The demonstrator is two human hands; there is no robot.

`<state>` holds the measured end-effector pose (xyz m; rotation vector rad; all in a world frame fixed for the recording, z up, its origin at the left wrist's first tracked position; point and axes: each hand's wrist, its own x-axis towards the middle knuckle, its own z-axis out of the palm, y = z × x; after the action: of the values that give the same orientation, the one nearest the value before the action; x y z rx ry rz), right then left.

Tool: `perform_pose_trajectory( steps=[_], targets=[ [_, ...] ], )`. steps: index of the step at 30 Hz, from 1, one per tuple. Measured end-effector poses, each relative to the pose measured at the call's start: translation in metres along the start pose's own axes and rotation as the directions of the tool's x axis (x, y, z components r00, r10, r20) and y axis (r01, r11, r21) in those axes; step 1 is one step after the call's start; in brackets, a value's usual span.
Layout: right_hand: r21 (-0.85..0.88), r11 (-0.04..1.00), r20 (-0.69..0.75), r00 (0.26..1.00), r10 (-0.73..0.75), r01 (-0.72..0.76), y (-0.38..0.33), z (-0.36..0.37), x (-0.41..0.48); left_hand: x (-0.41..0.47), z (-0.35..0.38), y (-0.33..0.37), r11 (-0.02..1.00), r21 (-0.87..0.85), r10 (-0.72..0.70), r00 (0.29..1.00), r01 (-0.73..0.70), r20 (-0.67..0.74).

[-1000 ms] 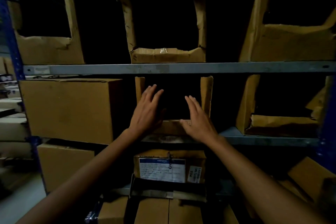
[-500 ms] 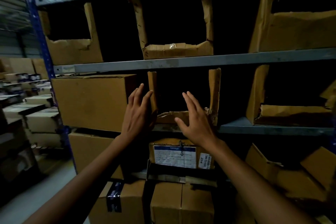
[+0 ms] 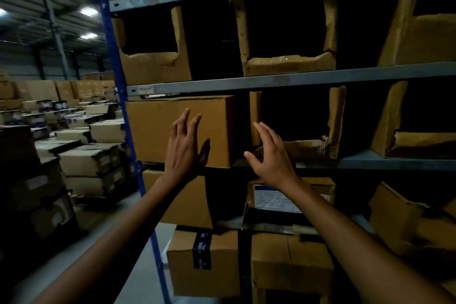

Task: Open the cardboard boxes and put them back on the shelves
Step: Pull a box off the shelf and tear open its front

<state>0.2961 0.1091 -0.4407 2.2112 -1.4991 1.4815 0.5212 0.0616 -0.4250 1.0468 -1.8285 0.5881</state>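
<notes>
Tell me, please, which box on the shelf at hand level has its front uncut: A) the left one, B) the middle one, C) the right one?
A: the left box, behind the left hand, shows a whole front, while the middle box and the right box are cut open.

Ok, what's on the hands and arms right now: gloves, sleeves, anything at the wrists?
The left hand and right hand are bare: no gloves and no rings that I can see. The left forearm and right forearm are uncovered down to the frame's edge, with no sleeves and no watch or band at either wrist. The light is dim, so small marks would not show.
</notes>
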Motion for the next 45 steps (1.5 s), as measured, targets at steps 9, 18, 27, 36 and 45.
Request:
perform_pose_trajectory(
  steps=[9, 18, 27, 36, 45],
  targets=[
    [0.003, 0.996, -0.005, 0.996, 0.089, -0.089, -0.088, 0.071, -0.011, -0.039, -0.06, -0.099, 0.999, 0.043, 0.003, 1.0, -0.004, 0.019],
    [-0.016, 0.976, -0.006, 0.976, 0.218, -0.218, -0.109, 0.124, 0.014, -0.038, -0.055, -0.182, 0.996, -0.004, -0.087, 0.996, 0.087, 0.009],
    [-0.047, 0.869, -0.203, 0.856, 0.475, -0.493, -0.074, 0.192, 0.08, -0.015, 0.004, -0.261, 0.989, 0.021, -0.145, 0.983, 0.143, 0.115],
    [-0.111, 0.737, -0.336, 0.723, 0.603, -0.667, -0.052, 0.245, 0.11, 0.009, 0.046, -0.328, 0.827, -0.205, -0.466, 0.842, 0.524, 0.274],
    [-0.191, 0.598, -0.193, 0.627, 0.755, -0.778, -0.058, 0.241, 0.11, 0.013, 0.086, -0.36, 0.505, -0.441, -0.584, 0.67, 0.742, 0.459]
  ],
)
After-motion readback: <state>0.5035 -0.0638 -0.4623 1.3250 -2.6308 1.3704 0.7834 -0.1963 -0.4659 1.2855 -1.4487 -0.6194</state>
